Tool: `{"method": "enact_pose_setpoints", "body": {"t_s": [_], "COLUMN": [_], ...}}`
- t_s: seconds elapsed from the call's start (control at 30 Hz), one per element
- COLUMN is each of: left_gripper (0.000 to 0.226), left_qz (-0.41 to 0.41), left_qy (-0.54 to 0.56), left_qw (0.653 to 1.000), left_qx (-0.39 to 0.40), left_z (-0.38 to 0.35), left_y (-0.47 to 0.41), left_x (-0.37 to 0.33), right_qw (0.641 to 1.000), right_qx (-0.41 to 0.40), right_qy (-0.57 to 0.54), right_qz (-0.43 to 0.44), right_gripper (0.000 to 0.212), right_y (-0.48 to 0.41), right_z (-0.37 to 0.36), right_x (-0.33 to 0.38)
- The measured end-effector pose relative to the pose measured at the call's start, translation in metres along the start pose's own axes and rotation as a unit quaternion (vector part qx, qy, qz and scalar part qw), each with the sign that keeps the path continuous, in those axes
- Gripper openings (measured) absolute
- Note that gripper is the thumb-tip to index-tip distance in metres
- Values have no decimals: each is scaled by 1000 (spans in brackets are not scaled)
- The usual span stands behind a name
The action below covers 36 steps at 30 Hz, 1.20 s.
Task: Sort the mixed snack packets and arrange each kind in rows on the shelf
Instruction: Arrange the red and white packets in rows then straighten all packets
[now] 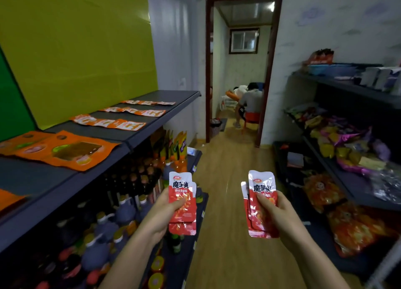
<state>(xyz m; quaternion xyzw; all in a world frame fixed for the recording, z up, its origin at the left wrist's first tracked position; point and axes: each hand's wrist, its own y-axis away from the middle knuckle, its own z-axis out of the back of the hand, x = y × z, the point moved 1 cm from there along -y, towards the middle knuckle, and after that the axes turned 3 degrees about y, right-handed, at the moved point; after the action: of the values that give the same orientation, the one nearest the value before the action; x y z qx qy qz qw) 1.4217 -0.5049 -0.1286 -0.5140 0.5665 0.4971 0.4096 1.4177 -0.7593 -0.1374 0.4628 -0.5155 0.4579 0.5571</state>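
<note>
1. Left hand (165, 210), lower centre of frame, gripped a small stack of red-and-white snack packets (182, 202), thumb across the front.
2. Right hand (275, 212), lower centre-right, gripped a second stack of the same packets (261, 204), upright.
3. Dark shelf (138, 134) at left carried rows of orange-white packets (110, 122) and large orange packets (65, 151).
4. Mixed snack pile (342, 137) lay on right-hand shelf, mid-right.

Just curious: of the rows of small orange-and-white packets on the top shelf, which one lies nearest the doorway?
The farthest row, at the shelf's far end by the doorway; the other two rows lie closer to the camera.
</note>
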Motion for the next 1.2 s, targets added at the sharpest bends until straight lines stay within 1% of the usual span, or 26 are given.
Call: {"method": "enact_pose_setpoints", "body": {"t_s": [0.1, 0.27, 0.5, 0.6, 0.67, 0.73, 0.83, 0.9, 1.03, 1.13, 1.2], "left_gripper": [26, 30, 22, 25, 30, 26, 21, 20, 25, 21, 22], "left_qz": [-18, -36, -21, -15, -13, -23, -54, -79, -127, -157, -173], "left_qy": [19, 19, 10, 17, 25, 27, 24, 26, 45, 74, 83], "left_qw": [999, 998, 997, 996, 994, 994, 992, 989, 977, 964, 955], "left_qx": [-19, -44, -74, -91, -102, -105, -107, -120, -165, -203, -225], "left_z": [-31, -70, -95, -103, -106, -109, -114, -117, -115, -110, -104], "left_y": [-51, -126, -214, -254, -286, -322, -373, -405, -460, -490, -507], "left_x": [-15, -32, -35, -31, -33, -43, -71, -93, -135, -156, -167], "right_qw": [999, 997, 994, 991, 988, 985, 979, 972, 956, 944, 935], "right_qx": [25, 53, 108, 136, 155, 170, 200, 224, 261, 303, 327], "right_qy": [9, 27, 17, 10, -4, -23, -40, -45, -67, -79, -89], "right_qz": [20, 45, 13, -3, -11, -4, 18, 50, 115, 108, 106], "right_gripper": [27, 29, 22, 19, 14, 13, 12, 15, 15, 24, 23], "right_y": [-67, -167, -270, -314, -347, -384, -439, -474, -530, -556, -574], "right_z": [9, 20, 15, 6, -5, -21, -52, -75, -121, -154, -176], "right_x": [17, 39, 31, 25, 27, 34, 61, 84, 126, 142, 148]}}
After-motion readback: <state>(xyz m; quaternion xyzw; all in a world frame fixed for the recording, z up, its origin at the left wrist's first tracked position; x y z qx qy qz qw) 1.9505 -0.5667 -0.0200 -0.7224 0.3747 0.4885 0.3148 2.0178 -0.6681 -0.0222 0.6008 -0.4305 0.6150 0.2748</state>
